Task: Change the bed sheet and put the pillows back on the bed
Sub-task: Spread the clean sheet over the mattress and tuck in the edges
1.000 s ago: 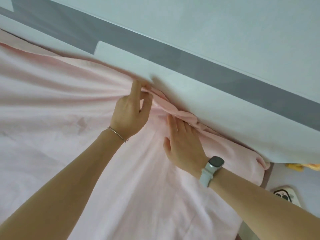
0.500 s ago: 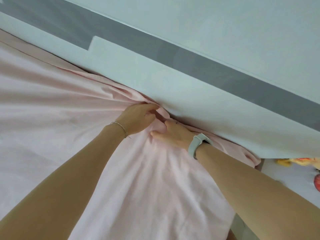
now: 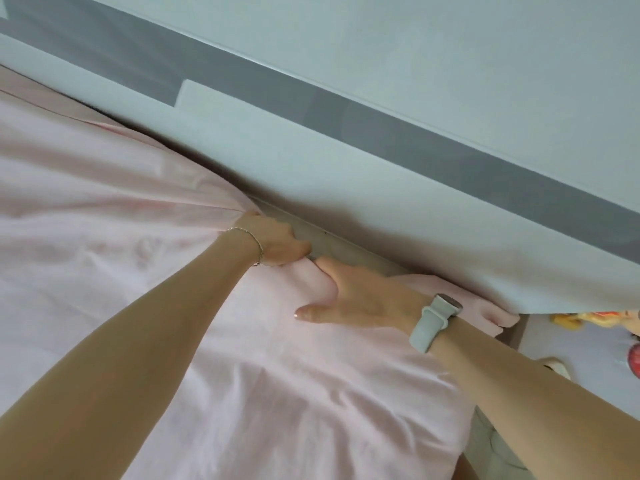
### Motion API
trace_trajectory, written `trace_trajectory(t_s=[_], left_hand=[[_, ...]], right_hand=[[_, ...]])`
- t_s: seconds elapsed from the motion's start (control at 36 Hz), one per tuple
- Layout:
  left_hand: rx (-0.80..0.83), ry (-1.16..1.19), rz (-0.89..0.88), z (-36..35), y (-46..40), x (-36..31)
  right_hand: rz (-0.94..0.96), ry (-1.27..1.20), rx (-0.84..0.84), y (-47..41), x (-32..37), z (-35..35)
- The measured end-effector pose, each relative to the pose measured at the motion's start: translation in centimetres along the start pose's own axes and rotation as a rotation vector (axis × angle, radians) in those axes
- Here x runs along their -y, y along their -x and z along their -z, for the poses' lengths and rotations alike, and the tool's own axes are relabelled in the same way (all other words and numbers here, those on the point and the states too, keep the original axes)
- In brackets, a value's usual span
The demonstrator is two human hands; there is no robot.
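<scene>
Shifted rightward along headboard: left hand gripping bunched pink sheet, right hand pressing flat just beside, untucked edge running right.

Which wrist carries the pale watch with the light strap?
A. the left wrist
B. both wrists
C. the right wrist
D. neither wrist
C: the watch sits just behind the right hand, while the left hand has only a thin bracelet.
</scene>
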State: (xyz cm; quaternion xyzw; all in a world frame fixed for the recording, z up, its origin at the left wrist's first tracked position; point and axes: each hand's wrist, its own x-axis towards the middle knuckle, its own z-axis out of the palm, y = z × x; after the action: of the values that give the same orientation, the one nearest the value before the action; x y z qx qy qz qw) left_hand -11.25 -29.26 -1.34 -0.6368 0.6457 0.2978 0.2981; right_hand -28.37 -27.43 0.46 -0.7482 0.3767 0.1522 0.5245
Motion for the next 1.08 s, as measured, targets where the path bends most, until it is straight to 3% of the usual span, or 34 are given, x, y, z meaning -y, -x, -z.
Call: trace_trajectory(t_s=[0.19, 0.33, 0.42, 0.56, 0.75, 0.86, 0.94, 1.08], left_hand=[[0.106, 0.03, 0.175, 0.8, 0.4, 0.8], [0.114, 0.014, 0.185, 0.5, 1.3, 2.3], [0.015, -0.068, 0.14, 0.3, 1.3, 2.3], [-0.297, -0.051, 0.181, 0.4, 0.7, 4.2], [-0.324, 0.051, 0.126, -1.4, 0.1, 6.3], [-0.401, 0.082, 0.087, -1.6, -0.7, 6.4], [-0.456, 0.116, 0.073, -1.8, -0.9, 7.2], [-0.546, 0.144, 0.08, -1.6, -0.6, 10.0]], right_hand=[[-0.083, -0.028, 0.045, 0.9, -1.1, 0.5], [-0.135, -0.051, 0.045, 1.2, -2.3, 0.0], [-0.211, -0.042, 0.055, 1.0, -3.1, 0.1], [-0.361, 0.063, -0.064, 0.6, -4.7, 0.9], [-0.443, 0.188, -0.072, -1.3, -5.4, 0.7], [-0.411, 0.324, -0.198, -1.4, -5.0, 0.3], [-0.252, 0.303, -0.344, -2.0, -3.7, -0.2], [-0.05, 0.144, -0.325, -5.4, -0.9, -0.7]])
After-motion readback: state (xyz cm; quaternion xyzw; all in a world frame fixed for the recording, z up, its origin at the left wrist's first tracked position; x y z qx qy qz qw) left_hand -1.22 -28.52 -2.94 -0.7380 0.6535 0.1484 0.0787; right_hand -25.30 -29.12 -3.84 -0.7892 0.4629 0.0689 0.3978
